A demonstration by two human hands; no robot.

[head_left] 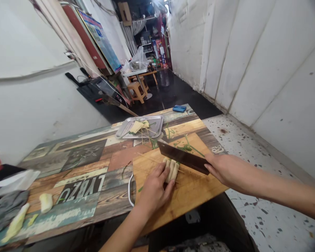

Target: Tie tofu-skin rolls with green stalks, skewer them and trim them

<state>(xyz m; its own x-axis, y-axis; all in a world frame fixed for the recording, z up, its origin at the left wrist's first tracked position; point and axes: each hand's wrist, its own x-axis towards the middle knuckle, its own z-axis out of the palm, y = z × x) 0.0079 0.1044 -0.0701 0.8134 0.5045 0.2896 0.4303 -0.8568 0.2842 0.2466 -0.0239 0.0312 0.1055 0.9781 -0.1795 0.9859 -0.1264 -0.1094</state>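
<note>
My right hand (220, 168) grips a cleaver (183, 156), its broad dark blade slanting across the wooden cutting board (196, 190). Under the fingers of my left hand (157, 187) lie pale rolls (172, 169) set side by side, which look like rolled tofu skin. Thin skewer ends stick out beside them. The blade is close to the rolls' far end; whether it touches them I cannot tell. Beyond the blade, green stems and leaf bits (187, 147) are scattered on the board.
A metal tray (157, 126) with skewered pale yellow pieces (139, 126) sits farther back. A blue object (179, 108) lies at the table's far edge. Vegetable pieces (46, 203) and a grey cloth (6, 210) are at the left. Stools (135, 91) stand in the background.
</note>
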